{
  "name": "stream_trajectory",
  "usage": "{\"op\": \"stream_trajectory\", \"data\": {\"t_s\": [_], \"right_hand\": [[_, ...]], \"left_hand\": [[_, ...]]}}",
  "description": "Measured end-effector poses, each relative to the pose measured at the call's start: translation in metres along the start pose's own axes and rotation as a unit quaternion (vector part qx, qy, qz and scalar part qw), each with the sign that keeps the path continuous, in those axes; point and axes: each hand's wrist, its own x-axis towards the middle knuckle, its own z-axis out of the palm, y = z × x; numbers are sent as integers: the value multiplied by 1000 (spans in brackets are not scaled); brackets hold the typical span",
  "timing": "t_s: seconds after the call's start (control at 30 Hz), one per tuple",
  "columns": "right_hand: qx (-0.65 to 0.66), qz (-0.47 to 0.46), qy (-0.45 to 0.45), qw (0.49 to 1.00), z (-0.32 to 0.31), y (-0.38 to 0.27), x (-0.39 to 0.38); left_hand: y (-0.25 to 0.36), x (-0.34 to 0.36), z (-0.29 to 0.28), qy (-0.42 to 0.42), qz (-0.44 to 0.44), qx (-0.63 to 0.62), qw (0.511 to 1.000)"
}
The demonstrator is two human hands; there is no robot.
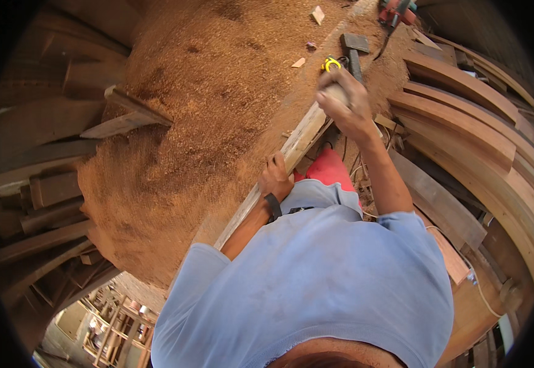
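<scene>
A long, narrow wooden plank (pixel 302 136) runs slantwise from beside my body towards the far right. My left hand (pixel 275 176), with a dark band at the wrist, is closed over its edge near my waist. At the plank's far end is my right hand (pixel 348 101), slightly blurred, its fingers curled round something pale and rounded that I cannot make out. Just beyond that hand lies a yellow tape measure (pixel 331 64). A hammer (pixel 355 44) with a blocky dark head rests beside it, part of its handle hidden behind my fingers.
Brown sawdust (pixel 199 135) is heaped across the left and far side, with crossed wood pieces (pixel 133 113) poking from it. Stacked boards (pixel 463 132) line the right. A red power tool (pixel 397 12) sits at the far right, and a pale cable (pixel 484 294) trails near the boards.
</scene>
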Motion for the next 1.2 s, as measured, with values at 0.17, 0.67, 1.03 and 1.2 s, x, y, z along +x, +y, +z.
{"op": "stream_trajectory", "data": {"t_s": [0.17,0.67,1.03,1.2], "right_hand": [[73,33,53,995,-65,7,-82],[-309,191,-130,923,-77,-50,-122],[-399,314,-188,841,-94,51,-168],[-284,261,-62,921,-64,141,-194]], "left_hand": [[1,3,0,-25,-16,11,999],[13,-1,4,-3,-27,96,995],[8,-1,1,5,-1,72,997],[17,-1,-2,16,-10,80,997]]}}
